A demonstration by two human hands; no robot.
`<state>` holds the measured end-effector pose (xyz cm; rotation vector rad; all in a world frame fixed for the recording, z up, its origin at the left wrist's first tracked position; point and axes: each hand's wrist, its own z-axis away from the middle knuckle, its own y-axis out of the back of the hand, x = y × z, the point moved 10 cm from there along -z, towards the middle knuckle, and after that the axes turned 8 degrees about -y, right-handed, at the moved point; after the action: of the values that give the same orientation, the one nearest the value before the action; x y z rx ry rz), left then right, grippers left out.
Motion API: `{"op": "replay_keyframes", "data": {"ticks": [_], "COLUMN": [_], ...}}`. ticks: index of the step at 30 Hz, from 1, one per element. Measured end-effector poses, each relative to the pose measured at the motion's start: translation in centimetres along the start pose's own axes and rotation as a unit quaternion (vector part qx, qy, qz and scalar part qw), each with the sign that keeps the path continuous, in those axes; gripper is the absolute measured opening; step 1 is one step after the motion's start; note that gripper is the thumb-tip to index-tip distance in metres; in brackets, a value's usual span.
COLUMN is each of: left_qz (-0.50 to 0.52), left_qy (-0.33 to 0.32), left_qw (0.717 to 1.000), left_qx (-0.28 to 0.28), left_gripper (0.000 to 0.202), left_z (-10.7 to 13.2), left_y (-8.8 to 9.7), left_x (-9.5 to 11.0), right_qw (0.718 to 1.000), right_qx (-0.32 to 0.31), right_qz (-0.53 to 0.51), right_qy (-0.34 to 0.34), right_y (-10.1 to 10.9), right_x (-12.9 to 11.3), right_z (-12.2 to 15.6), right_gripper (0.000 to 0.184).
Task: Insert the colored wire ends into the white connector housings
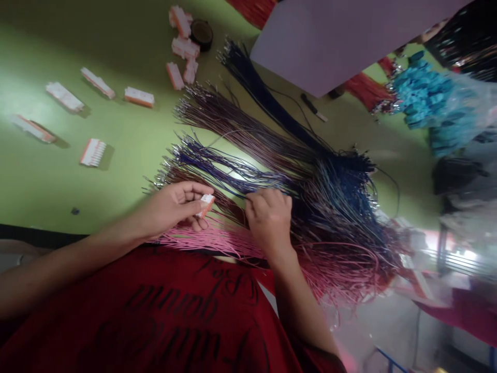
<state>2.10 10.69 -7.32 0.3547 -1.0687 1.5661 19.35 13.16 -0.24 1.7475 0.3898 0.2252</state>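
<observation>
Between the thumb and fingers of my left hand is a small white and orange plastic connector housing. My right hand is closed, knuckles up, over the wires, and a thin blue wire runs into its curled fingertips. The fingertips themselves are mostly hidden. Around both hands lie bundles of cut wires with metal terminals at their ends: blue ones, brown ones and, closest to my body, pink ones.
More connector housings are scattered on the green table at the left. Several others are piled by a black tape roll. A small dark-handled tool lies near a purple sheet. Turquoise parts in a plastic bag sit at right.
</observation>
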Motion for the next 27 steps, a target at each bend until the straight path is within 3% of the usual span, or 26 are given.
{"op": "replay_keyframes", "data": {"ticks": [5, 9, 11, 14, 17, 19, 22, 24, 25, 27], "left_qz": [-0.012, -0.018, -0.024, -0.032, -0.036, -0.037, -0.041, -0.048, -0.053, -0.062], "left_qy": [0.011, 0.014, 0.015, 0.008, 0.01, 0.015, 0.023, 0.031, 0.033, 0.031], "left_qw": [1.0, 1.0, 1.0, 0.999, 0.999, 0.998, 0.998, 0.998, 0.998, 0.998], "left_qx": [-0.003, -0.008, -0.008, 0.001, -0.02, -0.045, -0.051, -0.031, -0.017, 0.011], "left_gripper": [0.032, 0.032, 0.035, 0.051, 0.075, 0.09, 0.104, 0.106, 0.108, 0.112], "left_z": [0.1, 0.0, 0.0, 0.0, -0.1, -0.2, -0.5, -0.5, -0.3, 0.1], "left_y": [-0.2, 0.0, 0.1, 0.3, -0.5, -1.3, -1.8, -1.2, -0.7, 0.4], "left_x": [-0.3, -0.5, -0.6, -0.2, 0.1, 0.1, 0.2, 0.4, 0.6, 1.1], "right_qw": [1.0, 0.991, 0.977, 0.942, 0.929, 0.939, 0.962, 0.968, 0.966, 0.945], "right_qx": [0.007, 0.043, 0.049, 0.054, 0.085, 0.079, -0.018, -0.047, -0.029, 0.049], "right_qz": [0.0, -0.116, -0.181, -0.255, -0.291, -0.292, -0.252, -0.208, -0.194, -0.21], "right_qy": [0.0, -0.046, -0.105, -0.21, -0.213, -0.16, -0.1, -0.135, -0.171, -0.245], "right_y": [-0.4, 1.6, 2.9, 4.7, 6.4, 6.0, 2.0, 0.1, 0.2, 2.6], "right_x": [0.1, 2.1, 3.9, 6.3, 5.5, 3.3, 0.8, 2.4, 4.0, 7.2], "right_z": [-0.1, 0.0, 0.2, 0.5, -0.5, -2.1, -4.2, -4.8, -4.7, -3.9], "right_gripper": [0.023, 0.019, 0.014, 0.008, 0.006, 0.008, 0.016, 0.019, 0.018, 0.013]}}
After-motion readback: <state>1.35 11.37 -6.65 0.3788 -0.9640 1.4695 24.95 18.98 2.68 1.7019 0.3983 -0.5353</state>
